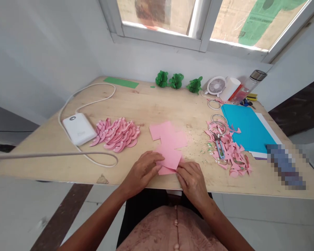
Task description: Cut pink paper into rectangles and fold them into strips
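Observation:
Several square pieces of pink paper (170,157) overlap near the front edge of the table. From the left, my left hand (143,170) has its thumb and fingers closed on the near pieces' edge. My right hand (192,177) pinches their right corner, its fingertips partly hidden. To the left lies a heap of cut pink paper shapes (121,134) with rounded edges. On the right, a small pair of blue-handled thread snips (219,146) rests on pink paper scraps (235,157).
A white power bank (80,129) with a white cable lies at left. Green paper ornaments (176,81) and a green strip (121,82) line the back. At right are a small fan (216,85), a glass bottle (248,87), metal rings (217,127) and a blue folder (247,127).

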Demonstrator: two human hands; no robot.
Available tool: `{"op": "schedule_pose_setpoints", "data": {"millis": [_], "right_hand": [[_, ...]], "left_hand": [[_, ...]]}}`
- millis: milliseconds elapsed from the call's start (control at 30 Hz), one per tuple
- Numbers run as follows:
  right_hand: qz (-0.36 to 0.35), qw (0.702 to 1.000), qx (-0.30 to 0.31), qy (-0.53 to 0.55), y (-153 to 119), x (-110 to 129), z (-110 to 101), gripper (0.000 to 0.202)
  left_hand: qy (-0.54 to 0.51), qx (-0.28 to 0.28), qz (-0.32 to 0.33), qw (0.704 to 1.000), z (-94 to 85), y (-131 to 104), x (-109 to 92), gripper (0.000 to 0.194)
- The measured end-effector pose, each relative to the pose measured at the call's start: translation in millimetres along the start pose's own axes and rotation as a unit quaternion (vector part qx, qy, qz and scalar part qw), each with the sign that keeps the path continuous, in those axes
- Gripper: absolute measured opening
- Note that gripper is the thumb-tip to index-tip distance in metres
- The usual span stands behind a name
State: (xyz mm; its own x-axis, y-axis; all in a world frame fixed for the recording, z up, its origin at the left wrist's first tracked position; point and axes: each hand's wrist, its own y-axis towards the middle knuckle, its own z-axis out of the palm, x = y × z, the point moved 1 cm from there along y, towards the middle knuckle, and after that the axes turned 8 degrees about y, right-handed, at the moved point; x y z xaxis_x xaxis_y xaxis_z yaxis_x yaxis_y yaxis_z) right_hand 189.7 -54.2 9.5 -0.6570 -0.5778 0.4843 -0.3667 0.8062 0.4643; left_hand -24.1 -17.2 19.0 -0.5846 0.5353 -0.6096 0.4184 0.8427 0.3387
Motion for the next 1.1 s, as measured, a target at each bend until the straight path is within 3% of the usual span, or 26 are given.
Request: {"op": "schedule_pose_setpoints", "data": {"millis": [67,167,300,433,567,733,967,1033,1100], "right_hand": [[-0.001,1.0,-0.003,0.004,0.0,0.1,-0.2,0.017],[-0.002,1.0,-0.001,0.004,-1.3,-0.2,0.3,0.017],[0.003,1.0,0.004,0.004,-2.8,-1.1,1.7,0.018],[0.0,1.0,-0.002,0.01,-3.6,-2.2,2.7,0.018],[0.0,1.0,-0.004,0.015,-4.8,-3.5,3.5,0.018],[0.005,1.0,-0.003,0.016,-6.4,-3.7,3.9,0.018],[-0.001,1.0,-0.008,0.013,-6.6,-4.0,3.7,0.019],[-0.002,1.0,-0.006,0.013,-6.4,-4.5,3.7,0.019],[-0.005,1.0,-0.007,0.017,-6.0,-4.7,3.8,0.019]], "left_hand": [[0.053,0.015,0.029,0.998,-3.0,10.2,6.4,0.028],[0.146,0.086,0.1,0.98,-3.3,25.6,11.7,0.034],[0.22,0.138,0.161,0.952,0.0,37.3,7.5,0.032],[0.242,0.112,0.209,0.941,3.1,37.0,3.0,0.017],[0.213,0.051,0.238,0.946,6.7,32.7,3.3,0.022],[0.193,-0.094,0.161,0.963,5.8,37.2,-0.5,0.016],[0.237,-0.257,0.041,0.936,-6.6,67.8,-6.5,0.017],[0.268,-0.255,0.018,0.929,-3.7,76.6,-9.5,0.016],[0.306,-0.168,0.011,0.937,7.0,83.2,-12.5,0.017]]}}
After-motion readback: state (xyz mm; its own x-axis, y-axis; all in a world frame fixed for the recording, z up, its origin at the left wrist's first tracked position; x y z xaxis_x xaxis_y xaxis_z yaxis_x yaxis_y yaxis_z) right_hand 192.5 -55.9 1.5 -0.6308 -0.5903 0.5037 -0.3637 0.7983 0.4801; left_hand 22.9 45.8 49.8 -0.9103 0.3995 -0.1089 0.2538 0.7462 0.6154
